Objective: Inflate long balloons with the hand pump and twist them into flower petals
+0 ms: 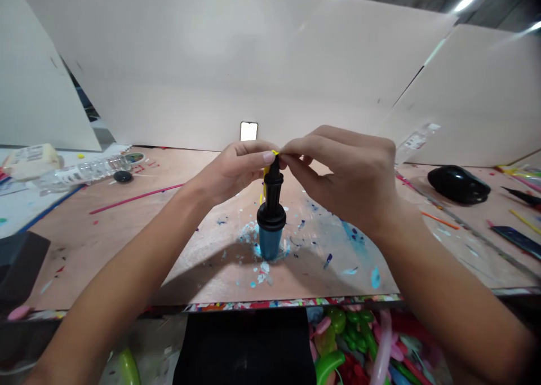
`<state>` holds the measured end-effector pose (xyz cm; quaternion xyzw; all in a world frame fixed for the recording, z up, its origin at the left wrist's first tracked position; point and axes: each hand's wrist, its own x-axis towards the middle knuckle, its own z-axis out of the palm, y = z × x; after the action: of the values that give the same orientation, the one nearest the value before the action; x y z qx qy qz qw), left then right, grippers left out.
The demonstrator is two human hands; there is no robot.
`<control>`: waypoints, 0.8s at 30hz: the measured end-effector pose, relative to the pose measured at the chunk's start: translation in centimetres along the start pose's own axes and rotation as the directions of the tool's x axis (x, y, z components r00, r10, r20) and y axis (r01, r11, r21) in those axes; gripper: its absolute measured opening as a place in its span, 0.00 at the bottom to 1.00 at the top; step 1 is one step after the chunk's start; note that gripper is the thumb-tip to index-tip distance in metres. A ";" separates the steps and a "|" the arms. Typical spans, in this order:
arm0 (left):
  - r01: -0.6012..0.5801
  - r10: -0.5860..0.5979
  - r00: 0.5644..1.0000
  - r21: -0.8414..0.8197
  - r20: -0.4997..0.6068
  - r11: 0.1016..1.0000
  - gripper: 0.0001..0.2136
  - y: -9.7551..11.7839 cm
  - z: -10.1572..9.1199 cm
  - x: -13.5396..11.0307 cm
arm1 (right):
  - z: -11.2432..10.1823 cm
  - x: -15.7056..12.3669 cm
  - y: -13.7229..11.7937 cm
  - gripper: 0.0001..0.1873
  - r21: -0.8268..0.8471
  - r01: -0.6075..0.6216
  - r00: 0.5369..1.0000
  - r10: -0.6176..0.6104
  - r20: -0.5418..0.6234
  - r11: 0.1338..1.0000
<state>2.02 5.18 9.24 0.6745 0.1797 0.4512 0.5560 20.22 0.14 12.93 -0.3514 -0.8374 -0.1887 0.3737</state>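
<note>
A balloon hand pump (271, 218) with a black ribbed top and a blue lower part stands upright on the table in front of me. At its tip, a yellow balloon (275, 152) is pinched between my fingers, and part of its length hangs down behind the nozzle. My left hand (245, 162) comes in from the left, thumb and fingers closed on the balloon. From the right, my right hand (338, 159) pinches the balloon's end with thumb and forefinger. How far the balloon sits over the nozzle is hidden by my fingertips.
A phone (249, 131) leans against the white panel (253, 63). Plastic bottles (91, 171) lie at left; a black mouse (459, 184) sits at right. A pink uninflated balloon (135, 199) lies on the paint-spotted table (211, 278). Inflated balloons (359, 340) fill the space below its edge.
</note>
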 end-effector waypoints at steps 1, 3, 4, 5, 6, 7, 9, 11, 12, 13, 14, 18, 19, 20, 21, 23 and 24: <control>-0.006 0.007 1.000 -0.015 0.018 1.000 0.10 0.0 0.0 0.1 | -0.2 0.0 0.0 0.12 -0.046 0.029 1.000 -0.029 0.002 0.999; -0.013 0.016 0.998 -0.040 0.061 0.999 0.10 0.1 0.1 0.1 | -0.6 0.1 -0.2 0.11 -0.117 0.094 0.996 -0.092 0.023 0.989; -0.015 0.019 0.996 -0.049 0.088 0.999 0.10 0.1 0.1 0.2 | -0.8 0.2 -0.2 0.11 -0.146 0.126 0.992 -0.122 0.036 0.981; -0.013 0.019 0.993 -0.051 0.116 0.999 0.09 0.3 0.1 0.2 | -1.0 0.3 -0.3 0.11 -0.170 0.156 0.988 -0.149 0.050 0.973; -0.012 0.018 0.990 -0.044 0.142 0.999 0.09 0.4 0.1 0.2 | -1.2 0.4 -0.4 0.11 -0.191 0.180 0.983 -0.171 0.062 0.965; -0.015 0.019 0.986 -0.029 0.164 0.999 0.08 0.6 0.0 0.3 | -1.4 0.5 -0.5 0.11 -0.208 0.198 0.980 -0.188 0.068 0.958; -0.033 0.025 0.980 0.035 0.198 0.999 0.08 0.9 -0.1 0.3 | -1.6 0.7 -0.6 0.10 -0.231 0.221 0.975 -0.211 0.067 0.948; -0.084 0.055 0.979 0.142 0.198 0.986 0.08 1.1 -0.1 0.2 | -1.6 0.8 -0.7 0.10 -0.237 0.235 0.972 -0.227 0.063 0.943; -0.130 0.095 0.981 0.206 0.172 0.970 0.08 1.2 -0.2 0.1 | -1.5 0.8 -0.7 0.10 -0.238 0.240 0.971 -0.233 0.059 0.941; -0.185 0.156 0.980 0.275 0.125 0.944 0.08 1.2 -0.2 0.0 | -1.5 0.7 -0.7 0.09 -0.239 0.242 0.970 -0.235 0.055 0.940; -0.248 0.243 0.968 0.351 0.060 0.903 0.08 1.3 -0.1 -0.3 | -1.4 0.7 -0.6 0.09 -0.241 0.240 0.971 -0.235 0.051 0.940; -0.399 0.620 0.782 0.711 -0.067 0.579 0.04 1.6 0.6 -1.7 | -1.1 0.7 -0.5 0.08 -0.232 0.228 0.973 -0.227 0.028 0.946; -0.401 0.668 0.743 0.780 -0.030 0.481 0.03 1.7 0.8 -2.0 | -1.1 0.7 -0.5 0.08 -0.228 0.227 0.973 -0.228 0.023 0.947; -0.399 0.694 0.719 0.828 0.017 0.393 0.02 1.8 1.1 -2.3 | -1.0 0.7 -0.5 0.08 -0.226 0.227 0.973 -0.228 0.020 0.947; -0.398 0.709 0.703 0.859 0.059 0.323 0.01 1.8 1.2 -2.4 | -1.0 0.7 -0.5 0.08 -0.225 0.225 0.974 -0.227 0.017 0.948; -0.400 0.727 0.677 0.886 0.112 0.235 0.01 1.9 1.5 -2.3 | -1.0 0.7 -0.5 0.08 -0.228 0.218 0.975 -0.221 0.015 0.949; -0.402 0.734 0.667 0.891 0.128 0.209 0.02 1.9 1.5 -2.2 | -1.0 0.6 -0.5 0.08 -0.227 0.214 0.976 -0.217 0.013 0.950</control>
<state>1.56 2.08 10.07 0.7868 0.2039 0.5707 -0.1166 20.07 -0.46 14.00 -0.2974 -0.8412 -0.3251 0.3134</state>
